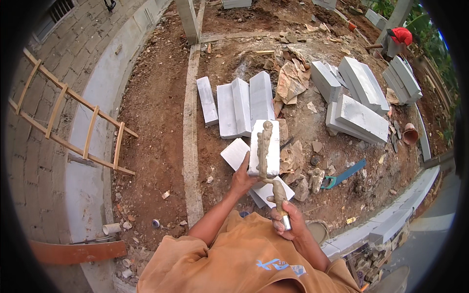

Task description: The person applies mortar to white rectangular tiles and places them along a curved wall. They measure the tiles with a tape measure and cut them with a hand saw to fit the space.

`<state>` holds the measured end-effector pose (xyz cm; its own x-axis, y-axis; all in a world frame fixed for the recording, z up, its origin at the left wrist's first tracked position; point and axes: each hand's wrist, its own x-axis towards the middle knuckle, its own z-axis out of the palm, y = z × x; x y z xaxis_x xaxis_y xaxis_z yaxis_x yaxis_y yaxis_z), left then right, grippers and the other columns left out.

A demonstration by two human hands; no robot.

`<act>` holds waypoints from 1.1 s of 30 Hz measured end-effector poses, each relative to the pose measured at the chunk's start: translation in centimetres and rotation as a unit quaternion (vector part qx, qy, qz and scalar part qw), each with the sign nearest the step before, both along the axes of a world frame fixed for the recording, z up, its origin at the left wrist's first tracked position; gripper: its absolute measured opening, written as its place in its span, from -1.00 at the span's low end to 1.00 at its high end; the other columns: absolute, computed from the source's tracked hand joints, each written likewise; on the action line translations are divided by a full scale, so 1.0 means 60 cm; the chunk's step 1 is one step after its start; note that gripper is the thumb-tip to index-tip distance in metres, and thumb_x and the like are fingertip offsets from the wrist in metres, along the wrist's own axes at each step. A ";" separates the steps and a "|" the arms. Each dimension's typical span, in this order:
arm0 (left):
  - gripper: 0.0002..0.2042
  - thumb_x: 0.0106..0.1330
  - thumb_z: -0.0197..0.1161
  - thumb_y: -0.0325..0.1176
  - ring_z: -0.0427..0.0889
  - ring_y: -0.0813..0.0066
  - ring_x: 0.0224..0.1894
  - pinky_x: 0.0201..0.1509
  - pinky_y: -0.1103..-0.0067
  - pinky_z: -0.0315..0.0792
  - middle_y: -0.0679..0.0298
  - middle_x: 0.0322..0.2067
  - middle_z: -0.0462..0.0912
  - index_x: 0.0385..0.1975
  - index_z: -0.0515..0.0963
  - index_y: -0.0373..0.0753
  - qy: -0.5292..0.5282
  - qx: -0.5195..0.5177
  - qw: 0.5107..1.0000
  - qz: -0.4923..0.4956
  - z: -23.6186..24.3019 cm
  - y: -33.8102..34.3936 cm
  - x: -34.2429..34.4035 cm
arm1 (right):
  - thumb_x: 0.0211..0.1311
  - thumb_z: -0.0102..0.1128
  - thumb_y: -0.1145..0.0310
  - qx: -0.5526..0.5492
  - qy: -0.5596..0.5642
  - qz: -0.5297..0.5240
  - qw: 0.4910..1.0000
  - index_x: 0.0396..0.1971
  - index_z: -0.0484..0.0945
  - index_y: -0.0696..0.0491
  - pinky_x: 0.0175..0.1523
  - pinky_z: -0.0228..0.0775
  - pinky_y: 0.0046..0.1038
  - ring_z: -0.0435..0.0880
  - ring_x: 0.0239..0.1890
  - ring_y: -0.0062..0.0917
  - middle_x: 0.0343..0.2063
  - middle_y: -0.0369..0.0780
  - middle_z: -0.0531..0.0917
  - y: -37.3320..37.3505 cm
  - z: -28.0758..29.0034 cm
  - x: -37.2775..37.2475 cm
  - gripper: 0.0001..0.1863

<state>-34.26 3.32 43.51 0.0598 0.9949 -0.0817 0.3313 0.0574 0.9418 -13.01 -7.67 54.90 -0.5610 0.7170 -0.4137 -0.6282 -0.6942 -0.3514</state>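
In front of me a white lightweight block is tilted up, one end toward me. My left hand grips its near left corner, index finger extended along the side. My right hand is closed round the handle of a mortar-smeared trowel, whose handle ends in bare metal. The trowel's narrow, mortar-covered part reaches over the block's face; whether all the grey strip there is blade or partly mortar on the block, I cannot tell. Cut white pieces lie beside and below the block.
Several white blocks stand ahead, with more stacked at right. A handsaw lies on the dirt near crumpled paper. A wooden ladder leans at left. A concrete strip crosses the ground. Another person bends at far right.
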 end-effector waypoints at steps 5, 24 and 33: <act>0.15 -0.03 0.64 -0.20 0.44 0.02 0.39 0.37 0.33 0.40 -0.10 0.36 0.41 0.56 -0.01 -0.21 -0.001 0.026 1.000 0.001 0.005 0.001 0.011 | 0.55 -0.02 0.04 0.037 -0.026 -0.033 0.998 0.35 0.24 0.14 -0.64 0.47 -0.49 0.53 -0.71 -0.53 -0.50 -0.23 0.45 -0.011 0.014 0.004 -0.41; 0.18 -0.07 0.66 -0.19 0.43 0.01 0.39 0.36 0.32 0.42 -0.07 0.38 0.37 0.57 -0.02 -0.12 0.020 0.003 1.000 -0.017 0.014 0.011 0.021 | 0.55 -0.01 0.02 0.044 -0.007 -0.055 0.997 0.36 0.24 0.11 -0.62 0.47 -0.46 0.55 -0.69 -0.50 -0.51 -0.23 0.48 0.043 0.004 0.034 -0.40; 0.18 -0.05 0.67 -0.10 0.44 -0.05 0.37 0.34 0.26 0.44 -0.14 0.38 0.35 0.53 -0.01 -0.29 0.092 0.014 0.995 -0.027 0.013 -0.041 0.023 | 0.56 -0.04 0.01 0.024 -0.029 -0.009 0.999 0.08 0.34 -0.06 -0.61 0.45 -0.46 0.54 -0.66 -0.52 -0.48 -0.25 0.49 0.087 0.004 -0.009 -0.66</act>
